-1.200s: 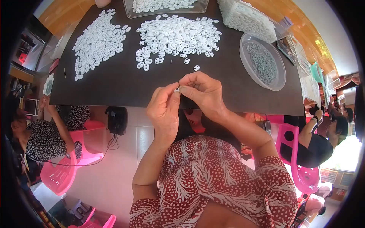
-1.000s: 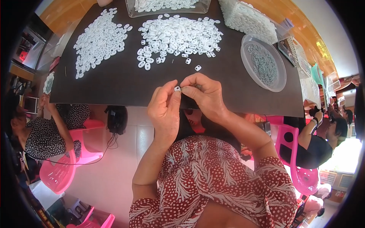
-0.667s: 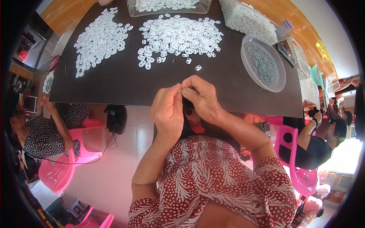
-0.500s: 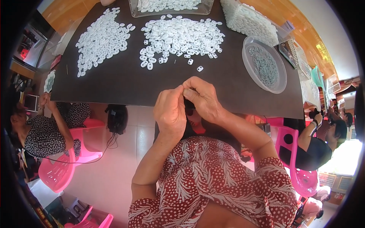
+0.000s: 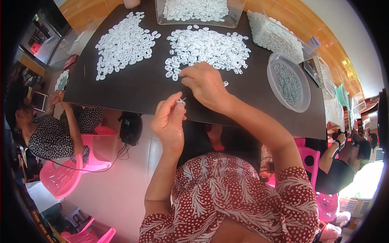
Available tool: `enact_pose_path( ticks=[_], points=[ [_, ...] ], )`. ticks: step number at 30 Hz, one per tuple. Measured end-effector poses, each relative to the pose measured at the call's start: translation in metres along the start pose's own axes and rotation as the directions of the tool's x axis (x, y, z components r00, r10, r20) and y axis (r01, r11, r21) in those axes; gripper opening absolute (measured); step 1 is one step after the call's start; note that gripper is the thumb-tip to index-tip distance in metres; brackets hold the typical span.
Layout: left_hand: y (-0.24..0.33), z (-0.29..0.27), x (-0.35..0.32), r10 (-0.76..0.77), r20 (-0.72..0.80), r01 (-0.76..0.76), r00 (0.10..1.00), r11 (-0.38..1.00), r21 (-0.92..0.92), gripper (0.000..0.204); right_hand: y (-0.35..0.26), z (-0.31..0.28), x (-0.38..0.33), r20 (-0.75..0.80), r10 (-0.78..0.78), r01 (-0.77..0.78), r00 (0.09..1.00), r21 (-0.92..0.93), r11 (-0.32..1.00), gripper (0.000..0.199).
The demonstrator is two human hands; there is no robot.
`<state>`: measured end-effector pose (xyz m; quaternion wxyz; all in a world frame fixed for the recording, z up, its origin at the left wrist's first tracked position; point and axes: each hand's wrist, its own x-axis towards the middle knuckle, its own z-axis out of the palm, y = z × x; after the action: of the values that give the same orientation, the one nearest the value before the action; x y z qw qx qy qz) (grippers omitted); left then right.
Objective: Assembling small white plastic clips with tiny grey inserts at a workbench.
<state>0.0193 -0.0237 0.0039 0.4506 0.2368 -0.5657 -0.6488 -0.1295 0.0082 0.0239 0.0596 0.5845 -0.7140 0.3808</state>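
The white piece [image 5: 181,102] is sitting between my left thumb and fingertips, over the table [image 5: 129,87] near its front edge, and a thin pin [image 5: 184,99] is sticking out of it. My left hand [image 5: 169,124] is gripping the white piece, tips pressing together. My right hand [image 5: 206,86] is hovering at the front of the middle pile [image 5: 210,46], its fingers curling downward; I cannot tell whether they are gripping anything. A loose piece [image 5: 225,84] is lying just beside that hand. To my left, another pile [image 5: 125,46] is spreading across the table. To my right, a round bowl [image 5: 275,87] is holding grey-green pins [image 5: 288,85].
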Motion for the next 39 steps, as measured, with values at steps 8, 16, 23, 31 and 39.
enact_pose_path(
  ticks=[8, 16, 23, 31, 39],
  points=[
    [-0.001, -0.013, 0.007, -0.048, -0.077, 0.042, 0.996, 0.996, -0.083, 0.02, 0.014, 0.029, 0.015, 0.093, -0.293, 0.308, 0.952, -0.27, 0.912, 0.016],
    [-0.004, -0.015, 0.008, -0.078, -0.069, 0.068, 0.995, 0.989, -0.133, 0.019, 0.01, 0.013, -0.009, 0.108, -0.215, 0.226, 0.971, -0.108, 0.968, 0.012],
    [-0.001, -0.004, 0.004, -0.127, -0.02, 0.121, 0.992, 0.978, -0.171, 0.019, -0.001, -0.015, -0.026, 0.232, 0.346, -0.416, 0.909, 0.505, 0.756, 0.018],
    [0.007, 0.015, -0.001, -0.148, 0.046, 0.155, 0.988, 0.96, -0.234, 0.019, -0.018, -0.039, -0.036, 0.424, 0.4, -0.572, 0.813, 0.709, 0.412, 0.019],
    [0.01, 0.018, -0.004, -0.219, 0.083, 0.234, 0.972, 0.914, -0.332, 0.019, -0.02, -0.038, -0.052, 0.344, 0.419, -0.516, 0.84, 0.745, 0.423, 0.012]
  ],
)
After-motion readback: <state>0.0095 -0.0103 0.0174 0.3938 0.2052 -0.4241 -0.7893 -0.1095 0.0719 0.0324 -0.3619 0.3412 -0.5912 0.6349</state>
